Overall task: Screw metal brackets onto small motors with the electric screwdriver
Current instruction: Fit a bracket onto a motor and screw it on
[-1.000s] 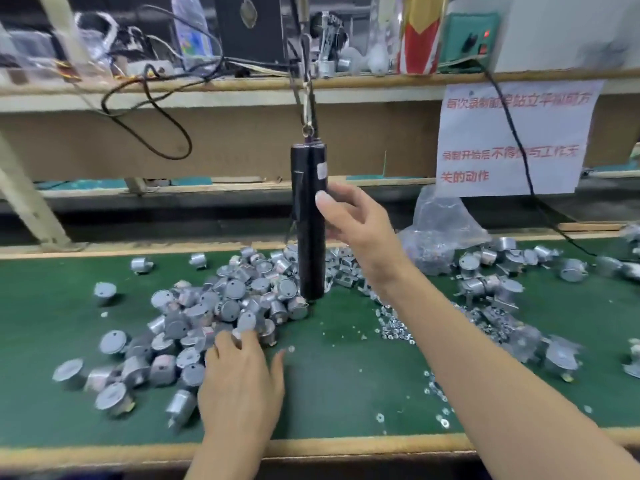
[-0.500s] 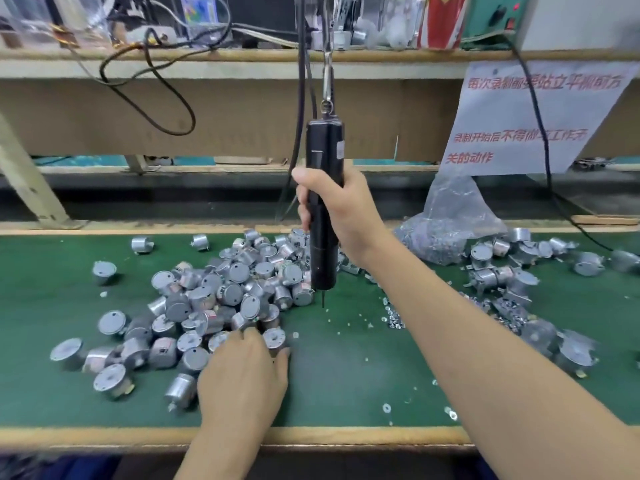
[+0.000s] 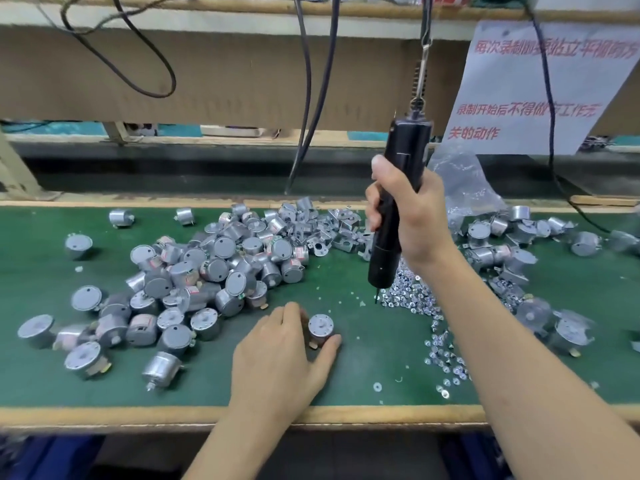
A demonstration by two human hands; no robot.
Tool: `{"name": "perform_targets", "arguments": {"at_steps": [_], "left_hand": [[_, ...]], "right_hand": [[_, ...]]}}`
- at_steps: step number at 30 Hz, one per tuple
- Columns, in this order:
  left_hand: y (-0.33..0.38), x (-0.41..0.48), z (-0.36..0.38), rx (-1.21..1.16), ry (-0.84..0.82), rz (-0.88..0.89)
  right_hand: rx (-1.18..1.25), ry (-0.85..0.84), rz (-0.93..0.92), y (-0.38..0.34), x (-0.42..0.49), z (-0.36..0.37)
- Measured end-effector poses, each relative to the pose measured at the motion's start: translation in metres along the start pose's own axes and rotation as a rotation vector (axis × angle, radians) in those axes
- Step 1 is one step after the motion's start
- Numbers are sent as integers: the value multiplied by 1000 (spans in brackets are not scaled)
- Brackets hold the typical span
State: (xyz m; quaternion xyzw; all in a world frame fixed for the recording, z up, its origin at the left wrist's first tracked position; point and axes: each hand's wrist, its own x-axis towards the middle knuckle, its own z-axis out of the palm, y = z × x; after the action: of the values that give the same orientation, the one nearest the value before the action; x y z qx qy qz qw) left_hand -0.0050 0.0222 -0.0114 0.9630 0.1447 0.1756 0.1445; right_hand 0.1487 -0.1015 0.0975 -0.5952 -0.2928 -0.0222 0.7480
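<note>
At the near edge of the bench (image 3: 346, 415), the left hand (image 3: 277, 355) rests on the green mat (image 3: 363, 375). Its fingers (image 3: 294, 315) and thumb curl round a single motor (image 3: 321, 328), which stands upright with its flat face and shaft turned up. It sits apart from the rest, in the open patch in front of the person, most likely so that a bracket can be laid on it and the driver brought straight down. No bracket is on it yet, so the fastening has not begun. Just beyond and to the right, loose screws (image 3: 408, 294) lie in a scattered drift that trails toward the near edge, placed where the tool can reach them. Above them the right hand (image 3: 414, 216) wraps all its fingers tightly round the black screwdriver (image 3: 381, 265), held nearly upright and tilted slightly. Its thin bit hovers just over the near side of the screws, which looks like an approach to pick one up on the tip. To the left the heap of motors (image 3: 207, 271) spreads across the mat as the supply the left hand draws from. Behind the heap, the brackets (image 3: 332, 233) lie in a smaller pile near the far edge of the mat. On the right is a second group of motors (image 3: 498, 258), some apparently with brackets fitted, so probably the finished lot. A clear plastic bag (image 3: 464, 181) slumps behind the right hand. Farther back, a spring hook (image 3: 420, 74) carries the tool from above, taking its weight, and a paper sign (image 3: 533, 91) and dark cables (image 3: 311, 98) hang from the shelf.
</note>
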Motion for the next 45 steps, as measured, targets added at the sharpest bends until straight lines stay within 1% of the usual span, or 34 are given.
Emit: {"name": "perform_targets", "arguments": {"at_steps": [2,4,9,14,33,45], "left_hand": [[-2,0,-1,-78,-12,26],[-2,1,-2,-98,-21,60],[-2,2,-1,-80,-7,8],[-1,0,-2,-83,16,57],[-3,2,1,-59,-35,-10],[-3,2,2,-64,-23,-8]], "right_hand": [[4,0,-20,0,-1,-3],[-6,-2,-43,0,-2,-3],[-17,27,-67,7,-6,-5],[-15,40,-88,10,-5,-4],[-14,29,-115,2,-3,2],[-20,30,-112,5,-2,2]]}}
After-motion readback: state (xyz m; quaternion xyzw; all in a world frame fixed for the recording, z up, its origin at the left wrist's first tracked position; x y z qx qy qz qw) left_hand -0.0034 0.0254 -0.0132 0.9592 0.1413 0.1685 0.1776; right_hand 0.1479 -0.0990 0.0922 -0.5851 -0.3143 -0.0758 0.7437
